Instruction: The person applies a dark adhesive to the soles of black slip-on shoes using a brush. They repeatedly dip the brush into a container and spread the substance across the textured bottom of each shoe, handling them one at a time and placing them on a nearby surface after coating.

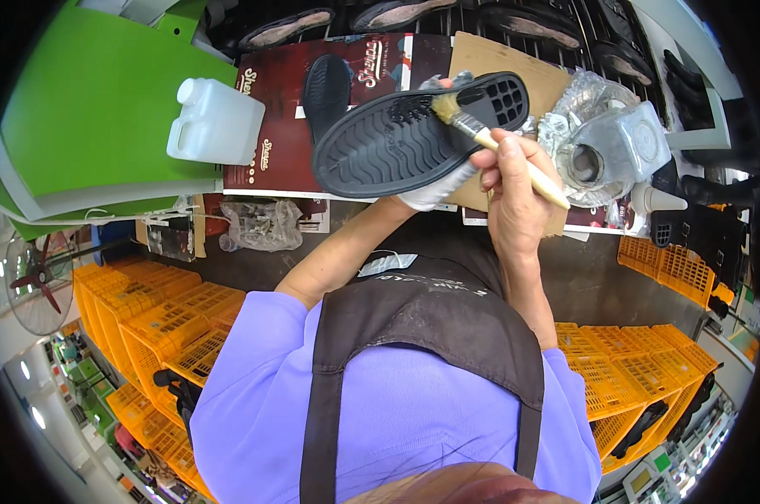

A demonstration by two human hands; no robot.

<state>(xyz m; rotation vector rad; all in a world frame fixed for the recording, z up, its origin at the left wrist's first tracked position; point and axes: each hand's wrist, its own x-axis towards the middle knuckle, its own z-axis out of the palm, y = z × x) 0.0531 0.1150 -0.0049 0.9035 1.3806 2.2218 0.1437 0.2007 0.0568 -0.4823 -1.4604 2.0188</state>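
A black shoe sole [380, 155] with wavy tread is tilted across the worktop, tread side toward me. My left hand [434, 192], in a white glove, grips it from beneath; its palm is mostly hidden, and fingertips show past the far edge. Closed round a paintbrush [547, 186] with a pale handle, my right hand [514, 181] presses the bristles to the sole near its heel grid. Around the bristles the tread looks dark and wet. Behind the held sole lies another black sole [325, 88], partly covered by it.
Maroon printed cardboard [266, 88] covers the worktop. A white plastic jug [216, 126] lies at left by a green panel [102, 101]. At right, a cut clear container [623, 147] rests by crumpled plastic. Black shoes [531, 29] line the far rack; orange crates [144, 315] stand behind me.
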